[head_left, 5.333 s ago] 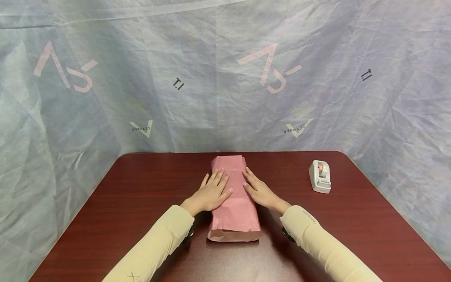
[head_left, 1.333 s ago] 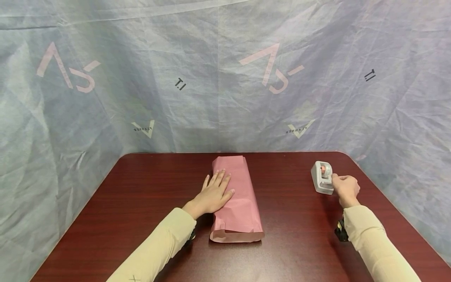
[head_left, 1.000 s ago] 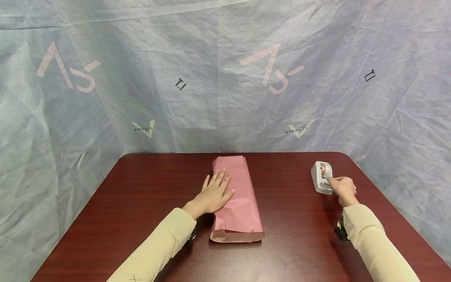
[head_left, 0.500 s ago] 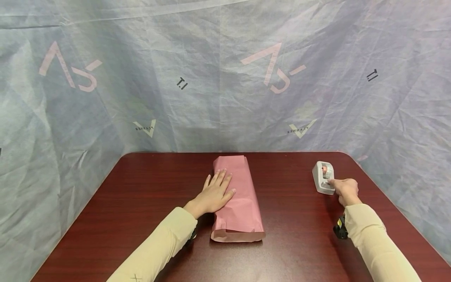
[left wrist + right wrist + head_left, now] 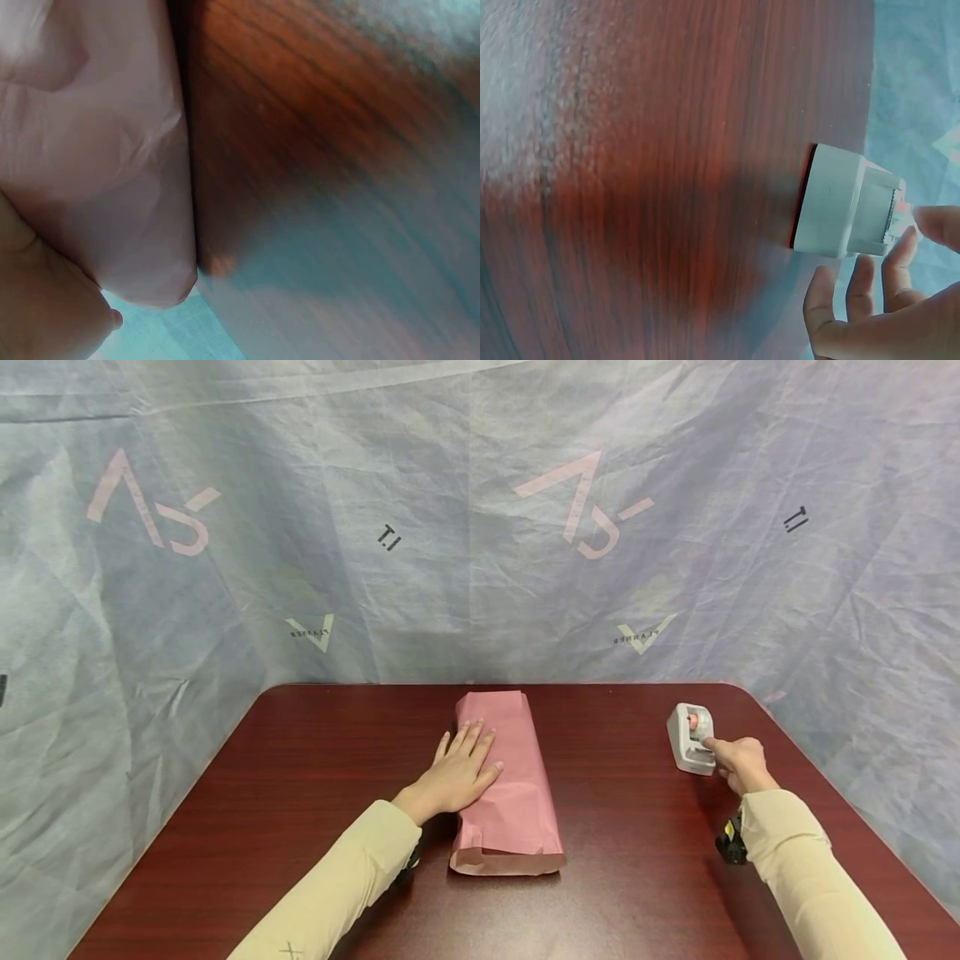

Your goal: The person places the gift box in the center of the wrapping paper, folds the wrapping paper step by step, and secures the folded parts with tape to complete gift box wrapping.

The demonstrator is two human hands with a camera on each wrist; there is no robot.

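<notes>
A long pink paper package (image 5: pixel 517 785) lies lengthwise on the table, its near end loosely folded with a paler inside showing. My left hand (image 5: pixel 453 777) rests flat on its left half, fingers spread. In the left wrist view, the package's pink paper (image 5: pixel 112 165) is creased, with part of the left hand (image 5: pixel 45 292) at lower left. A light grey tape dispenser (image 5: pixel 691 752) stands at the table's right side. At its cutter, my right hand (image 5: pixel 741 762) pinches the tape (image 5: pixel 901 214) between thumb and index finger; the other fingers of the right hand (image 5: pixel 892 315) are loosely bent.
The dark red wooden table (image 5: pixel 322 735) has rounded far corners. A grey-blue cloth (image 5: pixel 427 593) with printed marks hangs behind it and along both sides. Small dark wrist cameras sit under both cuffs, the right camera (image 5: pixel 731 841) plainly visible.
My right hand has gone from the package's right side to the tape dispenser, its fingers shifting slightly about the cutter over the last second. The left hand stays on the package.
</notes>
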